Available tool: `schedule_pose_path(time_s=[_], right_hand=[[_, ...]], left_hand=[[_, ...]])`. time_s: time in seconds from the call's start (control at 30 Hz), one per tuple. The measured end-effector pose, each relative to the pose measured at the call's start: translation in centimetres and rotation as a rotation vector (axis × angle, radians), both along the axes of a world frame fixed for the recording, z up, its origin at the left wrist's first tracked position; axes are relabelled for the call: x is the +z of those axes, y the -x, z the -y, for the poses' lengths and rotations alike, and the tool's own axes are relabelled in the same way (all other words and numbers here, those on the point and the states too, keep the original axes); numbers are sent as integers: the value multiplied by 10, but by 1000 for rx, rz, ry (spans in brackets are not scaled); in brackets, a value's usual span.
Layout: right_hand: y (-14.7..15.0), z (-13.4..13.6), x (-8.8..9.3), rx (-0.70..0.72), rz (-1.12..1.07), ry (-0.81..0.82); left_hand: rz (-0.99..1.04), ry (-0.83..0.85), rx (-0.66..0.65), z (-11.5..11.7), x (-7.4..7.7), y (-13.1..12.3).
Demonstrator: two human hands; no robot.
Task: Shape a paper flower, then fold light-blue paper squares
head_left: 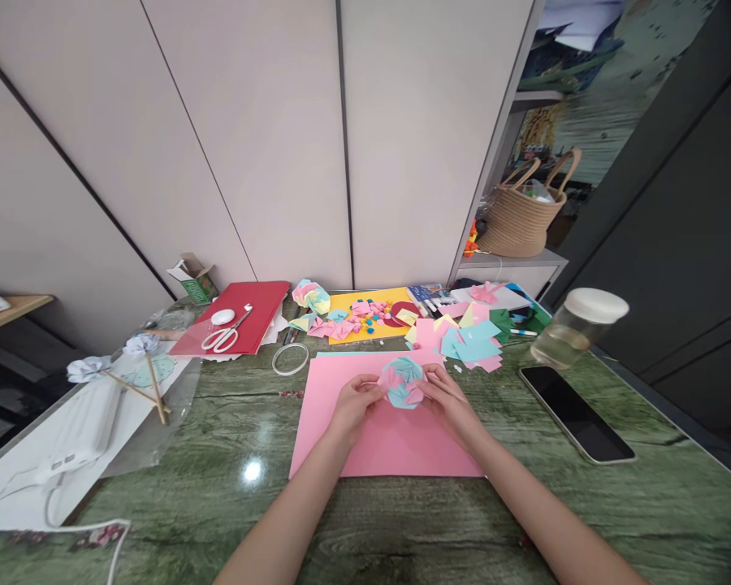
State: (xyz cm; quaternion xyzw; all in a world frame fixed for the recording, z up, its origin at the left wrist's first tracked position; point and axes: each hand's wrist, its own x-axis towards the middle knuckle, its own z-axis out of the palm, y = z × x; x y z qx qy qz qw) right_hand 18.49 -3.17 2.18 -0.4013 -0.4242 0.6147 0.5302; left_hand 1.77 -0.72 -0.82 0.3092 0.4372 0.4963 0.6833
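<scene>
A round folded paper piece (403,382) in pink and light blue is held between both hands over a large pink sheet (385,443) on the green table. My left hand (354,402) pinches its left edge with curled fingers. On the other side my right hand (446,398) grips the right edge, fingers closed on the paper. A blue sheet peeks out from under the pink one at its far edge.
Loose pink, blue and yellow paper squares (472,337) lie behind the sheet. A phone (576,413) and a lidded glass jar (578,327) sit at right. Scissors (225,333) rest on red card (235,325), a tape ring (291,358) nearby. A woven basket (521,215) stands on a shelf.
</scene>
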Motion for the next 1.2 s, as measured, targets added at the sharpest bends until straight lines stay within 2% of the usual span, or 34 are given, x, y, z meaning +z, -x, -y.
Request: schedule_pose_path(time_s=[0.2, 0.47, 0.73, 0.97, 1.2], right_hand=[[0, 1, -1, -38, 123, -47], [-3, 1, -3, -42, 272, -186], [-3, 0, -3, -47, 310, -228], [-1, 2, -2, -39, 143, -85], [-1, -1, -1, -20, 21, 9]], left_hand=[[-146, -63, 67, -2, -7, -1], [-158, -56, 110, 0, -6, -3], [-143, -54, 83, 0, -7, -3], [-125, -25, 47, -2, -4, 0], [7, 4, 4, -1, 0, 1]])
